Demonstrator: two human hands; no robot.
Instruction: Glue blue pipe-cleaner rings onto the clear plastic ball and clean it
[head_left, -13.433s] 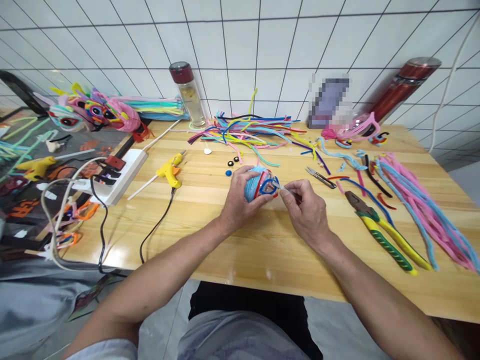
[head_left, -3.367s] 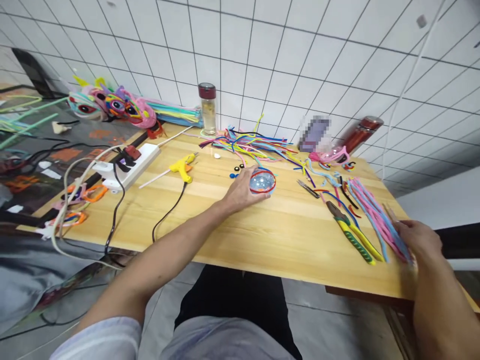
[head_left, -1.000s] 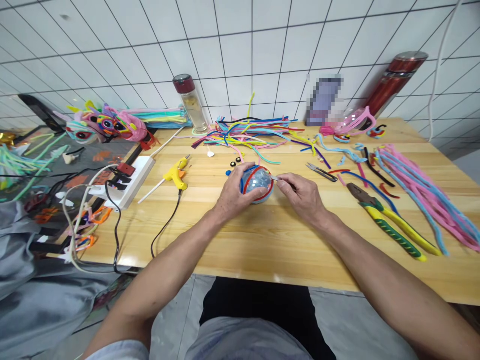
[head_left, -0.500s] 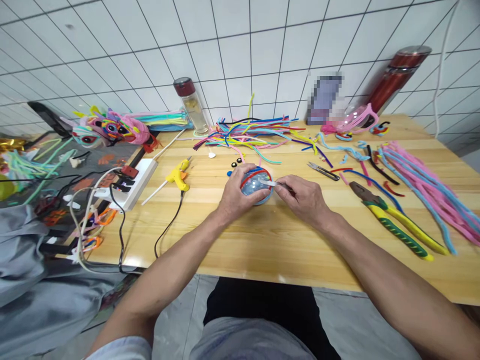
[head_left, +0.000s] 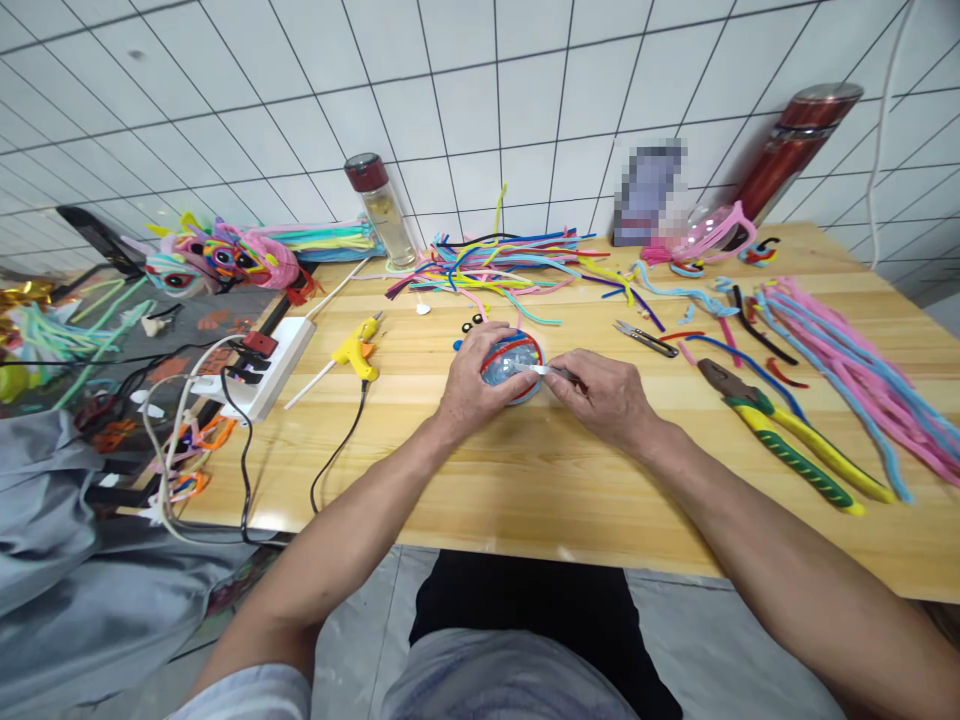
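Grey top [head_left: 502, 675] with darker streaks; left sleeve [head_left: 259, 692] pale bluish, faintly striped; black legwear [head_left: 525, 595].

Wooden table [head_left: 465, 490]: yellow glue gun [head_left: 354, 350] left of centre, white power strip [head_left: 279, 370] by left edge; loose pipe cleaners [head_left: 499, 265] towards back edge. Towards right edge: thread snips [head_left: 649, 341], yellow-green pliers [head_left: 806, 468], pink-and-blue pipe-cleaner bundle [head_left: 851, 372].

The clear round ball [head_left: 508, 362] wears red and blue bands. Right, the long-handled metal pliers [head_left: 787, 437] have green-and-yellow grips; left, the plastic glue gun [head_left: 352, 350] is yellow with an orange trigger. Dark lines grid the white tiled wall [head_left: 465, 110].
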